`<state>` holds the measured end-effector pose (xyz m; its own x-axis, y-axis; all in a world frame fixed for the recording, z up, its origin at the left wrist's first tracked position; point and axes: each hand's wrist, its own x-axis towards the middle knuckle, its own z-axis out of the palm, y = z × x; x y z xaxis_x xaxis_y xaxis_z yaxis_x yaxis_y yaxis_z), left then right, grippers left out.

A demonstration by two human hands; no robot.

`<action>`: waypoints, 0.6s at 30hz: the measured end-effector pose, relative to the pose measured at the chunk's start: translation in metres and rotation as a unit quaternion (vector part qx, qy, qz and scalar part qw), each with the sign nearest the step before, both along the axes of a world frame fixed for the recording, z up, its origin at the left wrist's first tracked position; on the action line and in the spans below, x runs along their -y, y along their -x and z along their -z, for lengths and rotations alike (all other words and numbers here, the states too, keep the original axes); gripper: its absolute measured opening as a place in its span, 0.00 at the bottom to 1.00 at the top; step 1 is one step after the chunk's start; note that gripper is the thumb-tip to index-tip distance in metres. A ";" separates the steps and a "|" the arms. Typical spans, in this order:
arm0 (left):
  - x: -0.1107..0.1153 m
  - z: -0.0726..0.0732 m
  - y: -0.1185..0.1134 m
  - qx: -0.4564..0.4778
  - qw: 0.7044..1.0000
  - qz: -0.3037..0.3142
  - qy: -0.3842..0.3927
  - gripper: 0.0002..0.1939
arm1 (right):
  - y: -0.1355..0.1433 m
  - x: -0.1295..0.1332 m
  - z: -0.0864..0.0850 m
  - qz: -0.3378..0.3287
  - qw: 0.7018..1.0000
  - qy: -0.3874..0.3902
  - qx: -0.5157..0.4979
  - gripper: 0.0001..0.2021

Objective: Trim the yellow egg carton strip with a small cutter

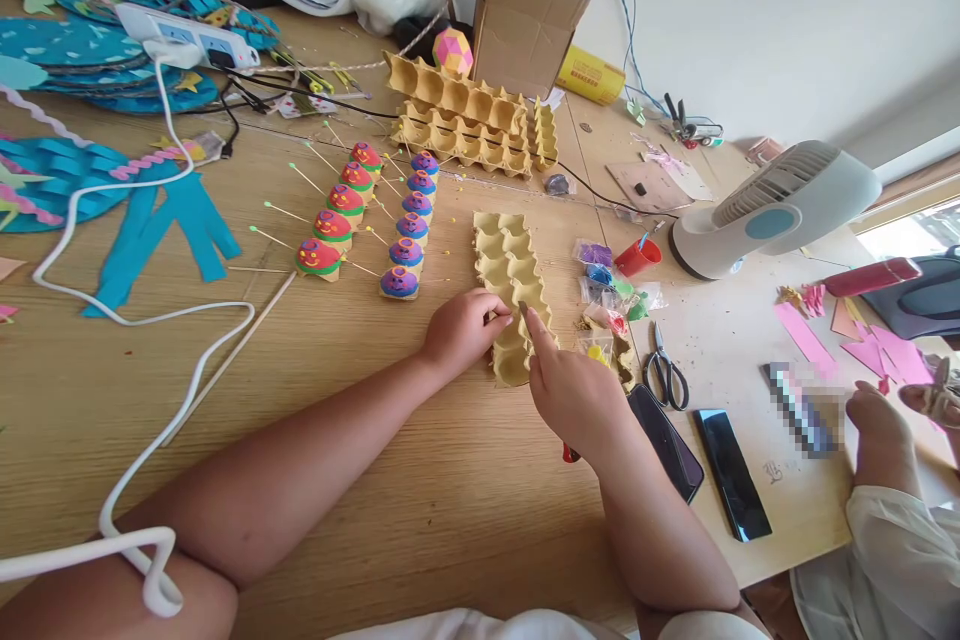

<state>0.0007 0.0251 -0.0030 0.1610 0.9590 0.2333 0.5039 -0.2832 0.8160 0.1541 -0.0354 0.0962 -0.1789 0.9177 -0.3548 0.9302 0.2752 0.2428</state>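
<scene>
A yellowish egg carton (504,245) with two rows of cups lies lengthwise in front of me on the wooden table. My left hand (466,325) is closed, pinching the carton's left side near its middle. My right hand (577,395) is closed round what looks like a knife, its index finger stretched along it. The knife's dark tip (523,307) touches the carton between the rows, and a red end (571,454) shows below the palm. Most of the knife is hidden. Left of the carton stand two painted egg-carton caterpillars, one red and green (332,228), one purple and blue (411,225).
Right of the carton are bags of coloured clay (598,275), a red cup (637,256), scissors (660,368), and two phones (733,475). Beyond stand more cartons (461,135) and a white fan (776,210). A white cable (201,375) runs along the left. Another person's hand (881,425) is far right.
</scene>
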 end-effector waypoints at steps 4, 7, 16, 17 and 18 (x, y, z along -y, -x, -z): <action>0.000 0.000 0.000 -0.001 1.000 0.001 0.005 0.04 | 0.005 0.001 0.002 -0.001 1.000 0.005 0.021 0.31; 0.001 0.000 0.000 -0.006 1.000 -0.005 0.012 0.05 | 0.006 0.002 0.004 -0.005 1.000 0.001 0.019 0.32; 0.001 0.000 0.000 -0.007 1.000 0.000 0.009 0.05 | 0.006 0.000 0.004 -0.001 1.000 -0.008 -0.008 0.32; 0.001 0.000 0.000 -0.008 1.000 0.000 0.008 0.05 | 0.006 0.001 0.004 -0.002 1.000 -0.011 -0.010 0.32; 0.001 0.000 0.000 -0.009 1.000 0.000 0.008 0.05 | 0.006 0.001 0.004 -0.005 1.000 -0.012 -0.010 0.32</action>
